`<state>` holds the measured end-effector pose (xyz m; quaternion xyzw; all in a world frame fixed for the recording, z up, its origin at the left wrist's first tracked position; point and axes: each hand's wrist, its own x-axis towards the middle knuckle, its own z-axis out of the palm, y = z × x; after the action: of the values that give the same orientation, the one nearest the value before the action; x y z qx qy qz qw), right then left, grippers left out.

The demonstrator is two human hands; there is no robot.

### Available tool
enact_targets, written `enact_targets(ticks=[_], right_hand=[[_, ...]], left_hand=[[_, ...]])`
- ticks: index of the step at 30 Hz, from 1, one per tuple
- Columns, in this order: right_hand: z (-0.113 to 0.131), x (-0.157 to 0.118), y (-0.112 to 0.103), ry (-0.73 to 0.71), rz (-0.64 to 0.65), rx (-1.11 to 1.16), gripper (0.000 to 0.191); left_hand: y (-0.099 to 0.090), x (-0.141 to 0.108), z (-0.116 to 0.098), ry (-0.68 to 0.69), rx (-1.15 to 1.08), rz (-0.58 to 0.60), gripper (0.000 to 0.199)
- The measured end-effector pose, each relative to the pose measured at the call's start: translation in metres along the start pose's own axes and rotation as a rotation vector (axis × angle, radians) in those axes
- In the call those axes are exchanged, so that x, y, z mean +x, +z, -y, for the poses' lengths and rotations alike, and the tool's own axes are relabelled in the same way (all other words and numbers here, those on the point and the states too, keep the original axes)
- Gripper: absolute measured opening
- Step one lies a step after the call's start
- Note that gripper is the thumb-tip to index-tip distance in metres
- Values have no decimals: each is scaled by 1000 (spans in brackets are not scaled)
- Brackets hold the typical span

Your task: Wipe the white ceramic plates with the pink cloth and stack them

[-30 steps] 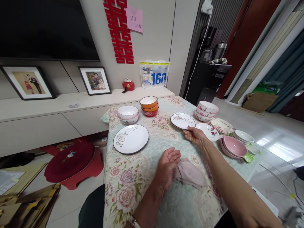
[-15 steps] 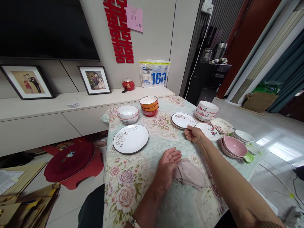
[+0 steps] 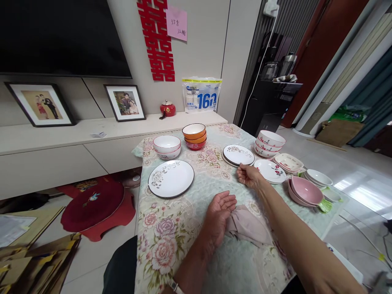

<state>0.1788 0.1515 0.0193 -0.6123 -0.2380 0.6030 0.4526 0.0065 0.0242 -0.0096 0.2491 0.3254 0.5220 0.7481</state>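
Note:
My right hand [image 3: 249, 175] is at the near edge of a small white plate [image 3: 238, 154] with a dark rim and a grey floral print. Its thumb and curled fingers close on that rim. The plate lies on top of another plate, whose edge shows below it. My left hand [image 3: 219, 216] rests palm up with its fingers stretched out, holding nothing. Beside it lies a crumpled pale pink cloth [image 3: 249, 226]. A larger white plate [image 3: 170, 178] with a similar print is to the left. White plates with red flowers [image 3: 269, 170] sit just right of my right hand.
White bowls [image 3: 167, 145] and orange and red bowls [image 3: 194, 134] are stacked at the back. On the right stand flowered bowls [image 3: 269, 143], square dishes [image 3: 289, 161], small white bowls [image 3: 317, 177] and pink bowls [image 3: 306, 191]. A red stool [image 3: 94, 204] is left of the table.
My right hand has shifted slightly left along the plate's near rim, uncovering more of the red-flowered plates. My left hand stays put. The whole view has moved a little.

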Motion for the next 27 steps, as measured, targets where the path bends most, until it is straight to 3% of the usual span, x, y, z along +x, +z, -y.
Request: enact_targets(ticks=[7, 10, 17, 21, 27], right_hand=[[-20, -32, 62, -111, 303, -233, 15], [-29, -40, 91, -157, 373, -375, 19], [-38, -31, 137, -232, 297, -680, 35], [-40, -21, 149, -225, 262, -771, 41], [-40, -22, 156, -172, 292, -740, 34]], left_hand=[[1, -1, -1, -16, -60, -38, 44], [3, -2, -3, -7, -108, -26, 40], [5, -2, -4, 15, -184, 15, 45], [5, -1, -2, 32, -180, 5, 49], [6, -1, -2, 49, -182, 5, 51]])
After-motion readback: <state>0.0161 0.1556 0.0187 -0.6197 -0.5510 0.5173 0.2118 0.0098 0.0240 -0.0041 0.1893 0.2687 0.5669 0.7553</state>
